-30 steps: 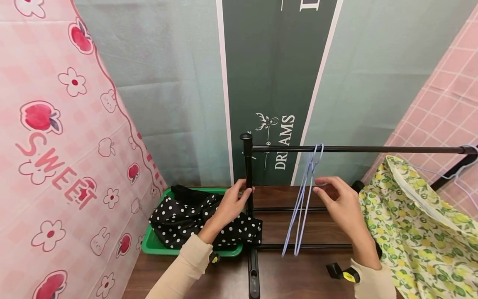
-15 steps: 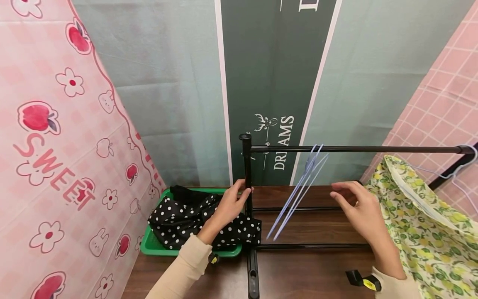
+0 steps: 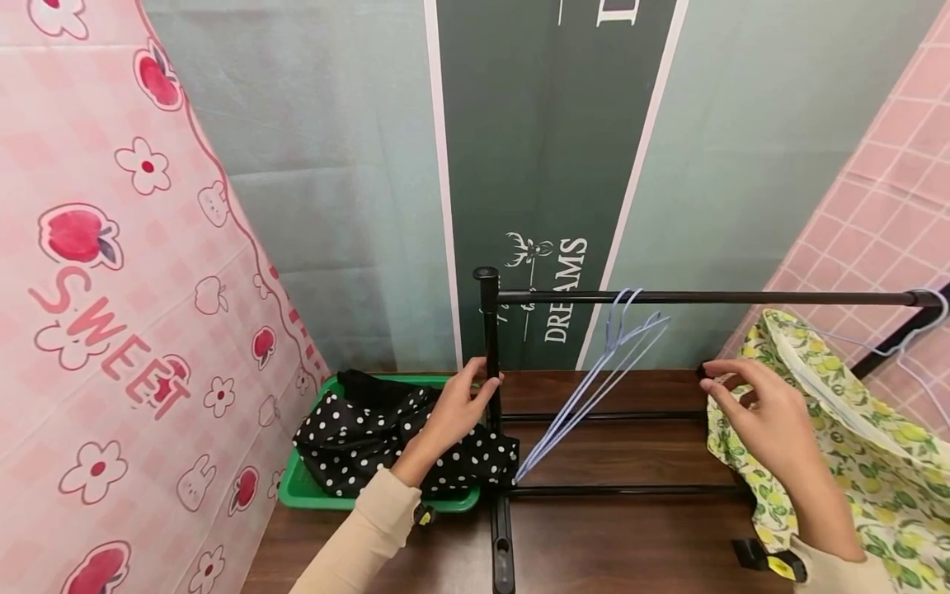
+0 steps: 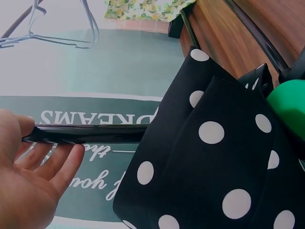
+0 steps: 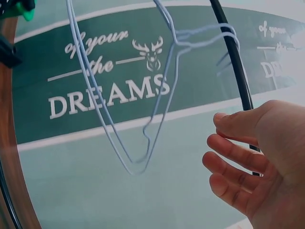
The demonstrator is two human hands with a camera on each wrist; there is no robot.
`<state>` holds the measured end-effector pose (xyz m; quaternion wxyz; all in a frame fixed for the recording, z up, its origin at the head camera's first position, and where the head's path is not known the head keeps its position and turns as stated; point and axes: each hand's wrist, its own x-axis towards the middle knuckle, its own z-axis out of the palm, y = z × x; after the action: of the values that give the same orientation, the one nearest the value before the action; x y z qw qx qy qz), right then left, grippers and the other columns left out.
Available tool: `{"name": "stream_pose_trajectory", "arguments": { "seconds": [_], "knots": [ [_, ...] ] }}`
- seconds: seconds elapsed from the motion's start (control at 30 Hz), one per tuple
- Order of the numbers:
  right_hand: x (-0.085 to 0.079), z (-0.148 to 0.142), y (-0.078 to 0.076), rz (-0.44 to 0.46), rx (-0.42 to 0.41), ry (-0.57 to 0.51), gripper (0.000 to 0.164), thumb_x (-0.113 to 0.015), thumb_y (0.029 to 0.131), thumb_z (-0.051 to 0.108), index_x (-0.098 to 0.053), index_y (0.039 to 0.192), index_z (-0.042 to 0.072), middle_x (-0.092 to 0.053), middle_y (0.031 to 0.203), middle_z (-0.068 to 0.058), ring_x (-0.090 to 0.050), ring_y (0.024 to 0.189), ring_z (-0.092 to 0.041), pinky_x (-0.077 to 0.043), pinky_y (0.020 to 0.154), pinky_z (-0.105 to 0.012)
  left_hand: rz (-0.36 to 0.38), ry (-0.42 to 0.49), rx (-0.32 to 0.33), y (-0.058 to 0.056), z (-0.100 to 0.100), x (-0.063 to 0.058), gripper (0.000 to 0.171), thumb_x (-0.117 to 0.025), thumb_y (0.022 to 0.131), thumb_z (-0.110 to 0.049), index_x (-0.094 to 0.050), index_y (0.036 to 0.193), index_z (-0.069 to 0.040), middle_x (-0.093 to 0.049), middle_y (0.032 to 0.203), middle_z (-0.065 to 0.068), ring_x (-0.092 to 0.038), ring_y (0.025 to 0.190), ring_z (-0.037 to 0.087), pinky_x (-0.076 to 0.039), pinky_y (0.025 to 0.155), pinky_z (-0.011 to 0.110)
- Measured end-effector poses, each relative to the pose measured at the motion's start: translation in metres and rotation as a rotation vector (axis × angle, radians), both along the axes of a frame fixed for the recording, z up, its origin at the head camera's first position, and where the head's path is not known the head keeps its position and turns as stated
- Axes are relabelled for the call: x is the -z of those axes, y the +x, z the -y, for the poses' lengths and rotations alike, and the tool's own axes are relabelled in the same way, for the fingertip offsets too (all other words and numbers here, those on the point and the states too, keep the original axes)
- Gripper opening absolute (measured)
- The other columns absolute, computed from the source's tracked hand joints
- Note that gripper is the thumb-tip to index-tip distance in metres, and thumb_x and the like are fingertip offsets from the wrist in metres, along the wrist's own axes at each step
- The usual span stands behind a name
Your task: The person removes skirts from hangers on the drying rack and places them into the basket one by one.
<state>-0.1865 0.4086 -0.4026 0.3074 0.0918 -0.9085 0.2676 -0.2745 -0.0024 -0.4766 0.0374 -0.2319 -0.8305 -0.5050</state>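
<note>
My left hand (image 3: 460, 404) holds the black upright post (image 3: 492, 342) of a clothes rack, thumb on one side and fingers on the other; the left wrist view shows this grip on the post (image 4: 95, 134). Light blue wire hangers (image 5: 175, 43) hook over the rack's top rail (image 3: 742, 298) and hang slanted, lower ends toward the post. Right of them, my right hand (image 3: 768, 417) is held in the air, fingers loosely bent and holding nothing. In the right wrist view, this hand (image 5: 267, 157) is apart from the hangers.
A green basket (image 3: 304, 491) with a black white-dotted garment (image 3: 349, 441) stands left of the post, the cloth reaching past it. A lemon-print garment (image 3: 876, 470) hangs at the rack's right end on a blue hanger (image 3: 916, 355). Lower bars (image 3: 616, 490) cross above the brown floor.
The right hand has moved right, away from the hangers. The hangers have swung from nearly upright to a slant, their lower ends moving left. The left hand stays on the post.
</note>
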Motion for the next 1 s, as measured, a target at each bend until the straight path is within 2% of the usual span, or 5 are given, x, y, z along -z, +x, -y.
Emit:
{"name": "stream_pose_trajectory", "arguments": {
  "seconds": [0.27, 0.5, 0.73, 0.83, 1.0],
  "knots": [
    [-0.007, -0.026, 0.004, 0.027, 0.045, 0.022, 0.022, -0.075, 0.100, 0.007, -0.075, 0.121, 0.006, -0.063, 0.104, 0.005, -0.042, 0.084, 0.025, -0.040, 0.064, -0.006, -0.003, -0.008, -0.002, 0.001, 0.000, 0.000, 0.046, -0.054, 0.114, -0.030, -0.050, 0.152, -0.005, -0.069, 0.135, 0.014, -0.066, 0.127, 0.029, -0.058, 0.103, 0.048],
    [-0.010, -0.048, 0.004, 0.030, 0.091, 0.037, 0.023, -0.075, 0.099, 0.004, -0.073, 0.122, 0.001, -0.063, 0.113, -0.019, -0.037, 0.079, 0.026, -0.036, 0.061, -0.009, 0.004, -0.013, -0.015, 0.002, 0.000, 0.000, 0.046, -0.055, 0.114, -0.029, -0.050, 0.153, -0.005, -0.066, 0.137, 0.016, -0.066, 0.129, 0.030, -0.058, 0.103, 0.048],
    [-0.012, -0.064, 0.003, 0.025, 0.162, 0.088, 0.021, -0.074, 0.100, 0.005, -0.072, 0.119, -0.002, -0.062, 0.116, -0.028, -0.028, 0.087, 0.029, -0.032, 0.062, -0.006, -0.002, -0.019, -0.013, 0.002, 0.001, 0.000, 0.047, -0.053, 0.114, -0.031, -0.050, 0.153, -0.005, -0.065, 0.139, 0.016, -0.066, 0.130, 0.030, -0.059, 0.103, 0.047],
    [-0.013, -0.070, 0.004, 0.037, 0.201, 0.108, 0.021, -0.072, 0.101, 0.007, -0.070, 0.120, -0.003, -0.060, 0.122, -0.030, -0.030, 0.088, 0.024, -0.031, 0.063, -0.009, 0.005, -0.005, -0.002, 0.002, 0.001, 0.000, 0.045, -0.053, 0.114, -0.031, -0.051, 0.152, -0.007, -0.067, 0.138, 0.013, -0.067, 0.128, 0.028, -0.059, 0.102, 0.046],
    [-0.012, -0.082, 0.003, 0.052, 0.255, 0.115, 0.023, -0.067, 0.104, 0.007, -0.068, 0.122, -0.007, -0.056, 0.125, -0.034, -0.050, 0.092, -0.018, -0.028, 0.067, -0.017, 0.010, 0.005, 0.002, 0.002, 0.002, 0.000, 0.044, -0.054, 0.114, -0.031, -0.052, 0.151, -0.009, -0.070, 0.135, 0.008, -0.068, 0.127, 0.025, -0.059, 0.102, 0.044]
  ]
}}
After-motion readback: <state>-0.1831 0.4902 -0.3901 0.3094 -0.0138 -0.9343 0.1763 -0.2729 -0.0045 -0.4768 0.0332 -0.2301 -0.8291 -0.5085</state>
